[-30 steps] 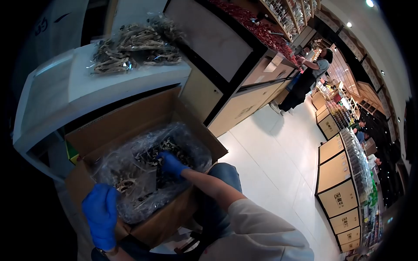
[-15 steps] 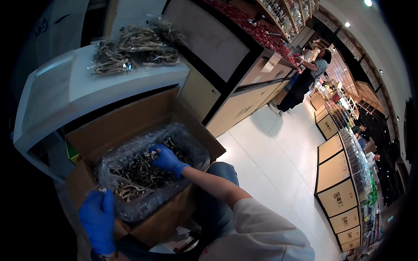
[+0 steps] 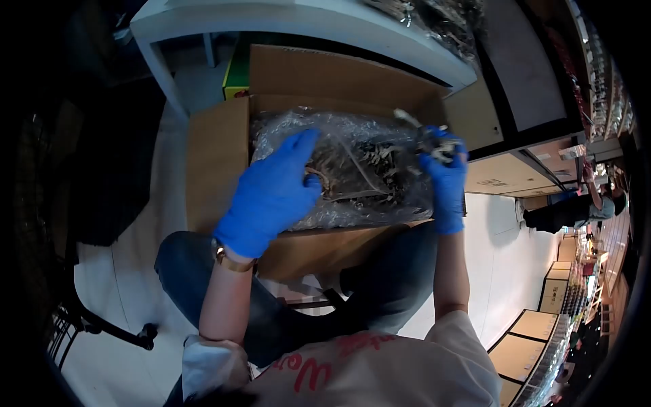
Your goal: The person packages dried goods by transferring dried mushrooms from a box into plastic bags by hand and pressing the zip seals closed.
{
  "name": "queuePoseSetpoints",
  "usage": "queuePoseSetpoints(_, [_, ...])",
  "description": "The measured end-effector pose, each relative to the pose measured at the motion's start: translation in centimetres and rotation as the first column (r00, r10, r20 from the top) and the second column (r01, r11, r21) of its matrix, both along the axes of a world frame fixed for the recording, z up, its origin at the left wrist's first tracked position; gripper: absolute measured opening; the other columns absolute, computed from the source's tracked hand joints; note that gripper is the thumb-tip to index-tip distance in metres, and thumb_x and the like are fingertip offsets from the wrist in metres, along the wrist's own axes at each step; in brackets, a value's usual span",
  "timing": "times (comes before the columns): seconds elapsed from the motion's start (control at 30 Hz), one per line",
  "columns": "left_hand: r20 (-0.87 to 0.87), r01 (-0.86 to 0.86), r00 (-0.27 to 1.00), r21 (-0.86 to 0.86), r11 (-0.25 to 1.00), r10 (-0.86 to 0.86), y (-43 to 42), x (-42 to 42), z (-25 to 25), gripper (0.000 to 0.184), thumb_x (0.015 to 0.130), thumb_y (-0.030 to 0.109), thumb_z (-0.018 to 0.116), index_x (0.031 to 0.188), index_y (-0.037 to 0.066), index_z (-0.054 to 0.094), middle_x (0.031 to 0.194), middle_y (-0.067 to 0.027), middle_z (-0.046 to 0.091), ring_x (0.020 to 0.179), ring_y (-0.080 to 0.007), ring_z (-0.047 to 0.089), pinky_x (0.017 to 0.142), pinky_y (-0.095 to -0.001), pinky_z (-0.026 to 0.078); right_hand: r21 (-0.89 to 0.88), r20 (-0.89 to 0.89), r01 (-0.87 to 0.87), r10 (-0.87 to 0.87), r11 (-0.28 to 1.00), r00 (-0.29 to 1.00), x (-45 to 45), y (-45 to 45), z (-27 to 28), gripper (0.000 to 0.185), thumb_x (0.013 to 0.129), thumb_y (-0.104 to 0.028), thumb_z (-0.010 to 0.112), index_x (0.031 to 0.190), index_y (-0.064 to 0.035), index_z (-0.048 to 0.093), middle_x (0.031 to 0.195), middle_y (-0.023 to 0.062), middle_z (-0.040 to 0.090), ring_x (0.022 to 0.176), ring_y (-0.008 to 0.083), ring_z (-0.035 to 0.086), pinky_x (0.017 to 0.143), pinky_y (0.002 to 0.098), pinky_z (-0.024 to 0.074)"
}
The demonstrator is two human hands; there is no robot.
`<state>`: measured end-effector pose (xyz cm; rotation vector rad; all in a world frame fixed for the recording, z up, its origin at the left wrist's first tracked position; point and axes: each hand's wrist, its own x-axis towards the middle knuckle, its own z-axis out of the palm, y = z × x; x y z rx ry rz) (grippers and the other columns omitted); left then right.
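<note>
An open cardboard carton (image 3: 217,159), lined with clear plastic (image 3: 285,125), stands in front of my knees. Dark dried mushrooms (image 3: 383,166) lie inside, with paler stems on the left part. My right hand (image 3: 444,180), in a blue glove, is raised at the carton's right side, its fingers closed round a clump of dried mushrooms (image 3: 444,150). Over the left part of the carton is my left hand (image 3: 271,190), also gloved, thumb and fingers apart near the pale stems. Motion blurs both hands slightly.
A white table (image 3: 203,24) stands behind the carton, with bagged dried mushrooms (image 3: 447,24) on it. Under it is a green box (image 3: 237,74). A cabinet (image 3: 481,125) borders the carton's right. A chair leg (image 3: 112,330) is at lower left; a person (image 3: 573,211) stands farther right.
My view has swung to face the carton. My right hand has lifted out of the mushrooms with a clump. My left hand has moved from the carton's near-left edge to over its contents and opened.
</note>
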<state>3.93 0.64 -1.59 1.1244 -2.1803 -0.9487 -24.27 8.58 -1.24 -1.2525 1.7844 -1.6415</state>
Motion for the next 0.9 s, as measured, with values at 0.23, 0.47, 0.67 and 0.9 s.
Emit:
queuePoseSetpoints(0.23, [0.023,0.147,0.989,-0.037,0.988,-0.146,0.6,-2.1,-1.4,0.063,0.079,0.015,0.056,0.139,0.005,0.037,0.139,-0.0181,0.043,0.106,-0.0365,0.057,0.089,-0.0416,0.048,-0.255,-0.091,-0.114,0.094,0.960,0.991,4.1,-0.7,5.5,0.048,0.066,0.006,0.066,0.112,-0.0002,0.053,0.119,0.0158,0.061,0.108,0.0201,0.058,0.095,0.0322,0.0467])
queuePoseSetpoints(0.47, [-0.135,0.144,0.981,0.028,0.989,-0.140,-0.2,-3.5,-3.5,0.069,0.079,0.017,0.062,0.142,0.007,0.034,0.140,-0.0212,0.042,0.123,-0.0372,0.047,0.101,-0.0395,0.041,-0.145,-0.078,-0.332,0.324,0.932,0.943,6.2,-2.7,3.3,0.051,0.065,0.008,0.068,0.113,-0.0006,0.051,0.121,0.0176,0.059,0.112,0.0231,0.057,0.099,0.0343,0.0442])
queuePoseSetpoints(0.67, [-0.193,0.143,0.972,0.034,0.989,-0.134,-0.7,-3.8,-3.6,0.070,0.079,0.021,0.065,0.140,0.004,0.036,0.135,-0.0233,0.045,0.120,-0.0370,0.049,0.100,-0.0393,0.042,0.051,-0.347,-0.428,0.418,0.902,0.840,5.6,-4.8,-0.9,0.049,0.066,0.006,0.074,0.108,-0.0071,0.053,0.124,0.0097,0.054,0.116,0.0224,0.053,0.099,0.0322,0.0440])
queuePoseSetpoints(0.9, [-0.119,0.054,0.991,-0.049,0.997,-0.060,-1.3,-3.5,-3.4,0.066,0.078,0.021,0.067,0.135,0.000,0.041,0.127,-0.0233,0.051,0.107,-0.0368,0.057,0.092,-0.0395,0.047,0.312,-0.539,-0.531,0.607,0.787,0.583,5.4,-4.2,0.1,0.053,0.069,0.002,0.073,0.118,-0.0120,0.059,0.135,0.0109,0.047,0.120,0.0292,0.051,0.099,0.0348,0.0445])
